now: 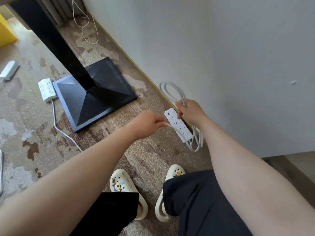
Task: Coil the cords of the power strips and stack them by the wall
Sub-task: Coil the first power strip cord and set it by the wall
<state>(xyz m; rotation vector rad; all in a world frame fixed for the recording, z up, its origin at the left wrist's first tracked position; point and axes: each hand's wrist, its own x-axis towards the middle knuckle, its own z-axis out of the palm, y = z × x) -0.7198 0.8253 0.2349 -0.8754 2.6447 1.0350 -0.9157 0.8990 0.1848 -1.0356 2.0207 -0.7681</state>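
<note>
A long white power strip (pixel 179 126) lies on the carpet along the wall's skirting. Its white cord (pixel 172 90) is gathered in loops, and my right hand (pixel 191 110) grips the loops just above the strip's far end. More loops (pixel 197 142) hang out past the strip's near end. My left hand (pixel 150 122) pinches a stretch of the cord just left of the strip. A second white power strip (pixel 46 89) lies by the black table base with its cord (pixel 58 125) trailing loose over the carpet. A third strip (pixel 9 69) lies at the far left.
A black table leg on a square base (pixel 95 94) stands left of the wall. A thin beige cord (pixel 85 28) hangs near the far corner. A yellow object (pixel 6 33) sits top left. My feet in cream clogs (pixel 129 189) stand on the patterned carpet.
</note>
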